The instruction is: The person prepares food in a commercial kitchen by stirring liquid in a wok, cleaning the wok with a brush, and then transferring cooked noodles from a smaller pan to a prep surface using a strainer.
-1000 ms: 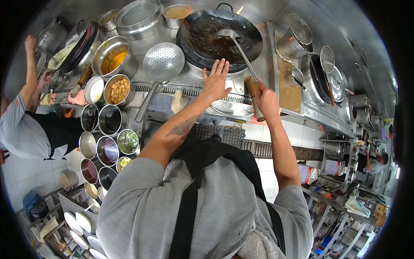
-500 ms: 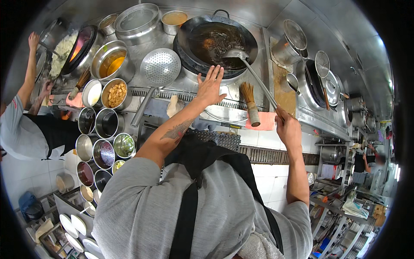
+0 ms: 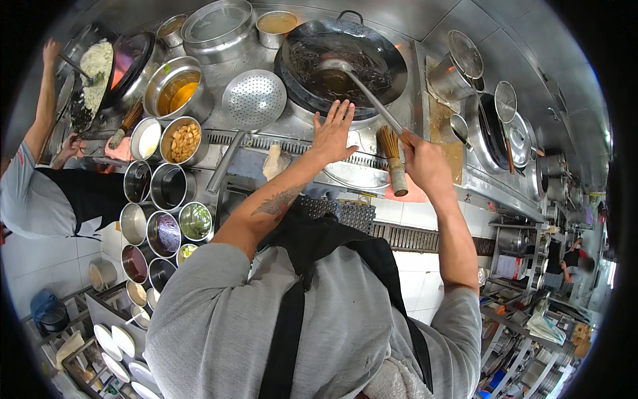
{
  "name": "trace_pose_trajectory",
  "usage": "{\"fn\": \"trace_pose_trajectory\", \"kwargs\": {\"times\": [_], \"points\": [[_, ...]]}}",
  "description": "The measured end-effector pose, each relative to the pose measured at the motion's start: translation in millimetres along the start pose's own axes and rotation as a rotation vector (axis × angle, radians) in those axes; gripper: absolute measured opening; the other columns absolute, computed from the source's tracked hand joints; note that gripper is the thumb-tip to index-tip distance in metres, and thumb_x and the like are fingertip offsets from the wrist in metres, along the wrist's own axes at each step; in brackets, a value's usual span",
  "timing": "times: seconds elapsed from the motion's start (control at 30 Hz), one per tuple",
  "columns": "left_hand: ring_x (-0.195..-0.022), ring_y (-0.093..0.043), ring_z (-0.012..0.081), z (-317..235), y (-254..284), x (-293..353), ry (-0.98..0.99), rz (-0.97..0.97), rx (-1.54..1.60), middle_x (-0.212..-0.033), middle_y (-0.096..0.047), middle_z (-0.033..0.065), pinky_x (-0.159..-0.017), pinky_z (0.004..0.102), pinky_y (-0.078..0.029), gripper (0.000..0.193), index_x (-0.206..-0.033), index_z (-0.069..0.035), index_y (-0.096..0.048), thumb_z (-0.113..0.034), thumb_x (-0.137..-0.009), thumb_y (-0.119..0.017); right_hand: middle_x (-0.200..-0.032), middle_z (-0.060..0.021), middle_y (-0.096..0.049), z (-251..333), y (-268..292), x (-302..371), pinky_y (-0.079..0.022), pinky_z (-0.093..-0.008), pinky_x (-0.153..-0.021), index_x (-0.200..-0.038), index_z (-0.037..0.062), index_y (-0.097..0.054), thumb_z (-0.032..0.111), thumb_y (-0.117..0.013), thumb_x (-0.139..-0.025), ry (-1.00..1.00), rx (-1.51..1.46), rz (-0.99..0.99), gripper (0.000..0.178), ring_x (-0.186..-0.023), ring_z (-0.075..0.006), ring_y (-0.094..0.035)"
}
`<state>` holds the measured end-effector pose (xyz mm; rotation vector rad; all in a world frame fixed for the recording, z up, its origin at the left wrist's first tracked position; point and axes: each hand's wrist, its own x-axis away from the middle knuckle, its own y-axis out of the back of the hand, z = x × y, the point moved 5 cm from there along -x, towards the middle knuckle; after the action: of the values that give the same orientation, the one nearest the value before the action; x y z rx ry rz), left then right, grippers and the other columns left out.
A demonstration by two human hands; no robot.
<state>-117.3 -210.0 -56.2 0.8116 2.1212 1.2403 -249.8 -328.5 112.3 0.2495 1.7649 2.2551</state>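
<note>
My right hand (image 3: 423,159) is closed round the handle of a long metal ladle (image 3: 372,95). The ladle's bowl lies in the dark liquid in a large black wok (image 3: 393,78) on the stove. My left hand (image 3: 333,135), fingers spread and holding nothing, is stretched out at the wok's near edge; whether the fingertips touch the rim I cannot tell. A bamboo brush (image 3: 393,163) stands close to my right hand. Left of the wok rests a perforated strainer (image 3: 254,100) with a long handle.
Metal pots stand at left, one with yellow liquid (image 3: 176,98), another with brown chunks (image 3: 185,141). Several ingredient pots (image 3: 164,235) are below them. At far left a co-worker (image 3: 40,189) tilts a wok of pale food (image 3: 98,63). Strainers hang over pots (image 3: 465,56) at right.
My right hand has moved left and up, pushing the ladle's bowl left and deeper into the wok. The co-worker's wok is tilted more. My left hand stays nearly in place.
</note>
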Motion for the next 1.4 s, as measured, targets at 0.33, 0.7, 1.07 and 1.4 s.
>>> {"fn": "trace_pose_trajectory", "kwargs": {"times": [0.33, 0.7, 1.07, 1.4], "points": [[-0.143, -0.022, 0.026, 7, 0, -2, 0.02, -0.096, 0.014, -0.15, -0.03, 0.0088, -0.104, 0.0629, -0.026, 0.093, -0.148, -0.008, -0.029, -0.038, -0.075, -0.076, -0.083, -0.0254, -0.066, 10, -27, -69, -0.054, -0.0508, -0.072, -0.109, 0.0055, -0.067, 0.018, -0.057, -0.091, 0.077, 0.029, -0.145, 0.025, -0.079, -0.0437, -0.066], [-0.094, -0.056, 0.0301, 31, -5, -62, -0.04, -0.204, 0.229, -0.09, -0.065, 0.01, -0.086, 0.0436, -0.043, 0.019, -0.098, -0.013, -0.074, -0.025, -0.085, -0.067, -0.082, -0.0258, -0.067, -18, -67, -113, -0.054, -0.0514, -0.071, -0.119, 0.0057, -0.062, 0.019, -0.056, -0.091, 0.005, 0.109, -0.202, 0.031, -0.079, -0.043, -0.067], [-0.099, -0.056, 0.0266, 16, 12, -37, 0.013, -0.342, 0.159, -0.097, -0.066, 0.0053, -0.084, 0.0441, -0.042, 0.023, -0.103, -0.017, -0.074, -0.028, -0.084, -0.068, -0.073, -0.0263, -0.065, -64, -82, -25, -0.054, -0.051, -0.06, -0.121, 0.0081, -0.061, 0.021, -0.051, -0.094, 0.004, 0.137, -0.129, 0.032, -0.069, -0.0428, -0.066], [-0.117, -0.048, 0.027, 7, 9, 15, -0.084, -0.53, 0.185, -0.129, -0.057, 0.0075, -0.093, 0.0447, -0.034, 0.03, -0.106, -0.013, -0.073, -0.025, -0.078, -0.071, -0.085, -0.0277, -0.065, -77, -51, 68, -0.052, -0.049, -0.065, -0.128, 0.0082, -0.058, 0.016, -0.059, -0.09, -0.052, 0.088, -0.123, 0.039, -0.073, -0.0427, -0.064]]}}
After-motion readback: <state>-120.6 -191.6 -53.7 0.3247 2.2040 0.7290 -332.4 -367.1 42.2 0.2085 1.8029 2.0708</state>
